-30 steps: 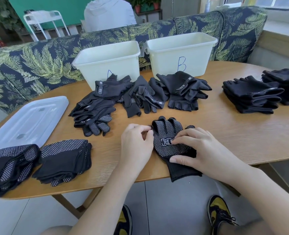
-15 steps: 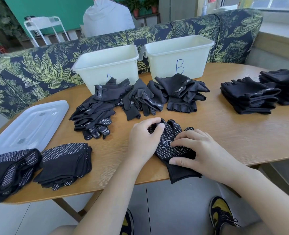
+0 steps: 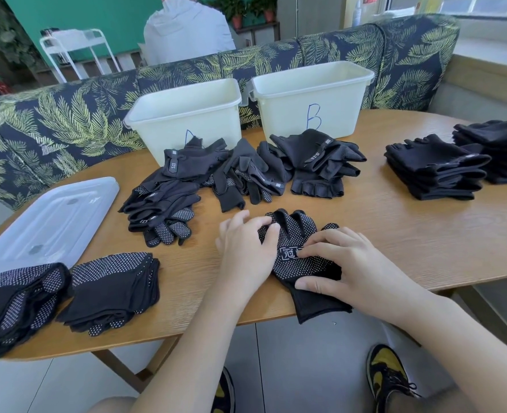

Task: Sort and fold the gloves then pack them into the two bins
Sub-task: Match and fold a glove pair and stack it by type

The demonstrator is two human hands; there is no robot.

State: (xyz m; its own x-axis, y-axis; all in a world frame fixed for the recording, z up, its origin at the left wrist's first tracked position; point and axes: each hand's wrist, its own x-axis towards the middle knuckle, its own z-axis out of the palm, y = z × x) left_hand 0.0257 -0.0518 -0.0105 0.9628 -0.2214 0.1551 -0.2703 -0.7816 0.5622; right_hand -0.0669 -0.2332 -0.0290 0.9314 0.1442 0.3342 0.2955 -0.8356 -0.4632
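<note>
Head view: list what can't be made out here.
- Bin A and bin B: insides hidden by their front walls.
- Bin A's letter: partly covered by the unsorted glove pile.
- Dotted glove: logo partly under the right hand.
- Left dotted stack: cut off by the frame edge.

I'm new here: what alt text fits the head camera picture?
Two hands, left hand and right hand, press a dotted black glove flat on a wooden table. Behind it lie loose gloves and two white bins.
</note>
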